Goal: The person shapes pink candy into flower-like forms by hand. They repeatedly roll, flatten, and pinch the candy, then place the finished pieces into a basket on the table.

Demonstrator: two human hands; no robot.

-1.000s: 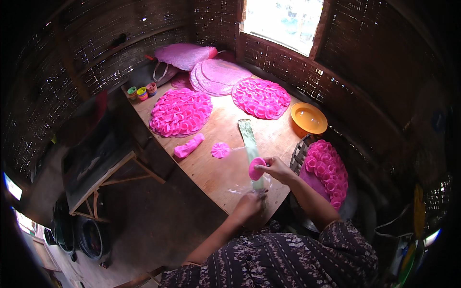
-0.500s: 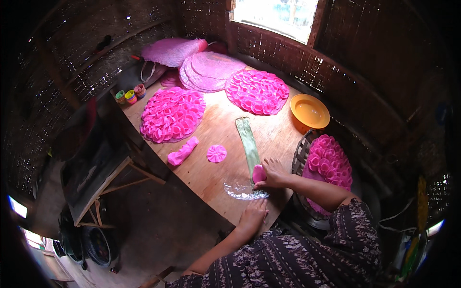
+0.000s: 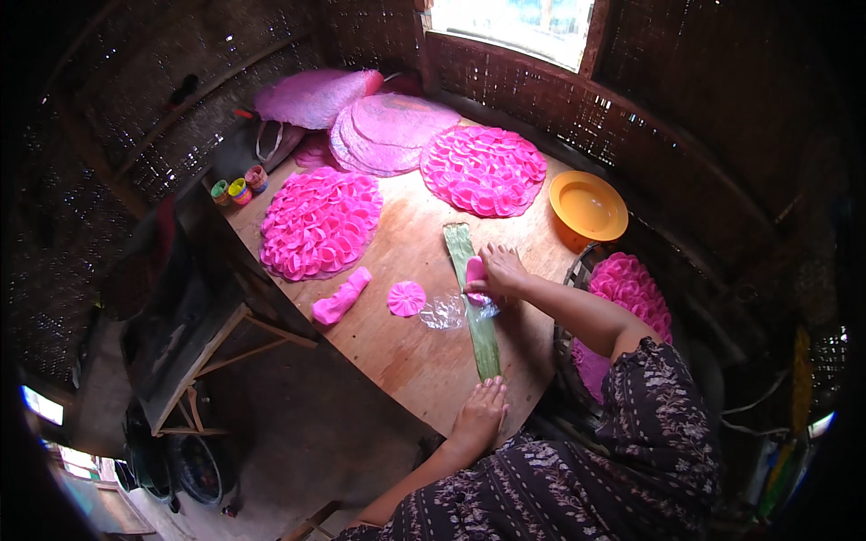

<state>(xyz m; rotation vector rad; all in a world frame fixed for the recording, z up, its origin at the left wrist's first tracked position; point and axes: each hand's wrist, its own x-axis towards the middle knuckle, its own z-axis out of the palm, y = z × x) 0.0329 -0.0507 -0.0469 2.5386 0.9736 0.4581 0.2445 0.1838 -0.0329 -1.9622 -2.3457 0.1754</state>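
- We find the right hand closed around a pink lump, pressing it on a green leaf strip lying along the wooden table.
- We see the left hand open and flat, fingers on the near table edge just below the strip's end.
- 1 pink disc and clear plastic lie beside the strip.

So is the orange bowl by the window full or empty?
Empty, as far as shows: the orange bowl stands upright on the table, and its inside is plain orange, with nothing visible in it.
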